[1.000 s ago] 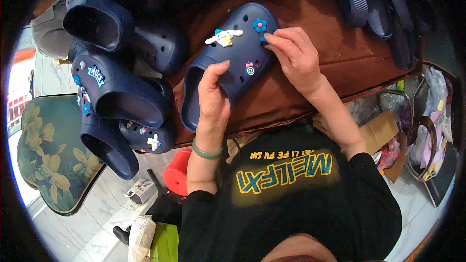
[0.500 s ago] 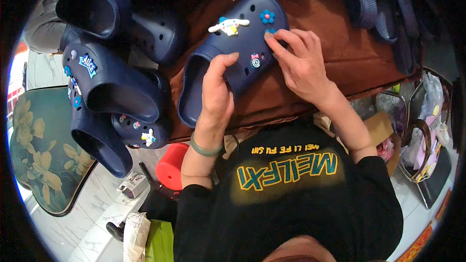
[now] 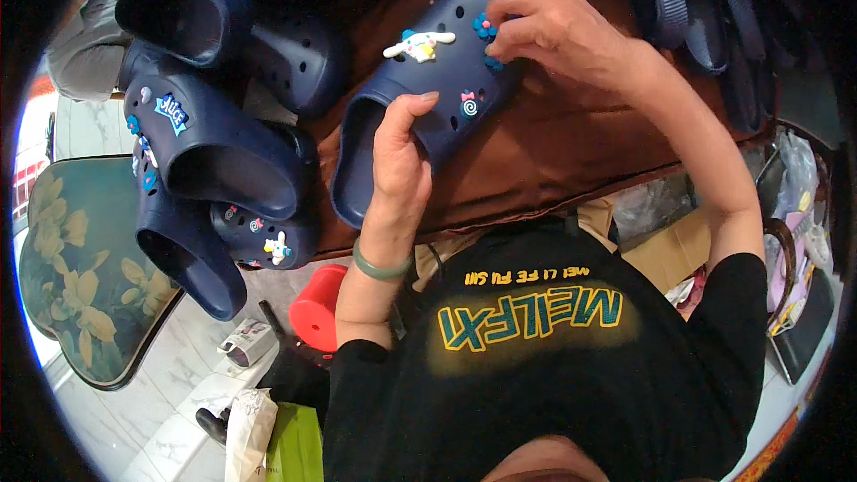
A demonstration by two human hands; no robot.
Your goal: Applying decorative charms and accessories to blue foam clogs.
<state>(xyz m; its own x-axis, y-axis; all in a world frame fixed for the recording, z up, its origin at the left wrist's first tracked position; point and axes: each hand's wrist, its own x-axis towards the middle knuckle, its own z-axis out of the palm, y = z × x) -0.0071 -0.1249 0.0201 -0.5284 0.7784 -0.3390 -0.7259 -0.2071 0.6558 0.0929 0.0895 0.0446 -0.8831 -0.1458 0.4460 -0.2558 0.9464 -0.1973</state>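
Observation:
A navy foam clog (image 3: 437,76) lies tilted over the brown cloth, its toe pointing away to the right. My left hand (image 3: 402,156) grips the clog's near side, the thumb resting on its upper. At the toe's right edge, my right hand (image 3: 558,27) has its fingertips pinched by a blue flower charm (image 3: 485,27); they partly cover a second blue charm (image 3: 494,62). A white long-eared character charm (image 3: 418,46) sits on the upper's left part. Nearer my thumb is a swirl lollipop charm (image 3: 470,105) with a pink bow.
Several navy clogs (image 3: 228,138) with charms are piled at the left. More dark footwear (image 3: 705,27) lies at the far right on the brown cloth (image 3: 607,125). A red round stool (image 3: 314,308), a flower-patterned chair (image 3: 89,277) and an open cardboard box (image 3: 665,254) stand around.
My right hand has moved up and rightward from the clog's middle edge to the flower charm at the toe. My left hand keeps its hold on the clog.

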